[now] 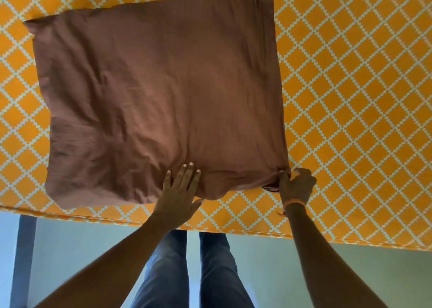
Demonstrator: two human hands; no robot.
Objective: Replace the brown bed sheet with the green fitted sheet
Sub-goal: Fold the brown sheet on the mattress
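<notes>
Now left hand (178, 196) fingers press flat (spread) on brown sheet (159, 97); right hand (295, 186) pinches its corner.

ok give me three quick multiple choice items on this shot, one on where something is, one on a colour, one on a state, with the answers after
1. Where does the folded brown sheet lie?
A. on the floor
B. on the orange patterned mattress
C. over a chair

2. What colour is the band on the right wrist?
A. orange
B. black
C. white

3. What is the right hand doing?
A. hanging free of the sheet
B. lying flat on the mattress
C. pinching the sheet's near corner

Answers:
1 B, the orange diamond pattern shows all round the sheet.
2 A, an orange band crosses the wrist just below the hand.
3 C, its fingers curl round the corner, while the left hand lies flat on the sheet's near edge.
</notes>
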